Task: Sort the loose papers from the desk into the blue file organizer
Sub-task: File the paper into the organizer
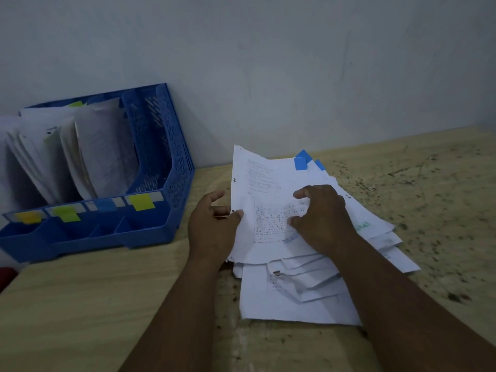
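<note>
A messy pile of loose white papers lies on the desk in front of me, some with blue tabs at the far edge. My left hand grips the left edge of the top printed sheet, which is lifted and tilted up. My right hand rests on the same sheet with curled fingers pressing its middle. The blue file organizer stands at the left against the wall, several slots holding upright papers, the rightmost slot bare.
Yellow, green and blue sticky labels mark the organizer's front. The wooden desk is speckled with dark marks at the right. A red object shows at the left edge. A pale wall rises behind.
</note>
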`<action>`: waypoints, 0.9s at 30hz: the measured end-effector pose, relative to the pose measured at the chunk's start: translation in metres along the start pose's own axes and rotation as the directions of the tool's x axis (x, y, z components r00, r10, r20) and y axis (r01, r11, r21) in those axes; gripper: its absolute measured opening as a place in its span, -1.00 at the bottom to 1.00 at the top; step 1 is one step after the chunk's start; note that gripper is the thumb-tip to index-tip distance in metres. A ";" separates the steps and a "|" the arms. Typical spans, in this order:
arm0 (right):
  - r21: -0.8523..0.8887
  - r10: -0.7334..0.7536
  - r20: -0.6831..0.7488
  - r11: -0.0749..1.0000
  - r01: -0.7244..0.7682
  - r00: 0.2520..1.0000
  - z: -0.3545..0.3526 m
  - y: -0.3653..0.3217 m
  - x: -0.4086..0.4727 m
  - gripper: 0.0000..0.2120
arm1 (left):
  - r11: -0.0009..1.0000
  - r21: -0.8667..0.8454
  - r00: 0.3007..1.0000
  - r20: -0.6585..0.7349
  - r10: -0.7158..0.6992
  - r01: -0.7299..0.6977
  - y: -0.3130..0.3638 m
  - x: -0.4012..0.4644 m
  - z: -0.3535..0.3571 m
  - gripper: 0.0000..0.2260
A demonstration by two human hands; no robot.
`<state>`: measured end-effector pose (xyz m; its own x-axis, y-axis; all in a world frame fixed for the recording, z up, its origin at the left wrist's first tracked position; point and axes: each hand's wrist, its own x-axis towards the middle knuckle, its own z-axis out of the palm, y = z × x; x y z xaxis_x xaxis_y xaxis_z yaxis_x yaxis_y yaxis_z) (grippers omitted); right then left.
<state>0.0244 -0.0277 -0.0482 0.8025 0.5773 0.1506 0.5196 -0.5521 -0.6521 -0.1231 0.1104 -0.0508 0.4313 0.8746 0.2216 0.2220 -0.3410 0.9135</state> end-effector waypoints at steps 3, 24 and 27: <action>0.070 0.010 -0.049 0.998 -0.006 0.999 0.001 0.002 0.000 -0.47 | 0.997 -0.073 1.000 0.013 -0.019 0.020 0.001 0.001 -0.003 -0.56; 0.533 -0.141 -0.174 0.819 0.213 0.975 0.003 -0.008 -0.002 -0.58 | 0.848 -0.410 0.896 0.416 -0.156 0.338 0.009 0.006 -0.032 -0.72; 0.533 -0.163 -0.191 0.811 0.242 0.968 0.004 -0.013 -0.005 -0.58 | 0.859 -0.379 0.906 0.373 -0.197 0.343 0.012 0.004 -0.034 -0.71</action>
<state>0.0121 -0.0212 -0.0429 0.7481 0.5341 0.3938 0.4587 0.0127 -0.8885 -0.1488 0.1222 -0.0276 0.6736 0.7313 -0.1069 0.0074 0.1380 0.9904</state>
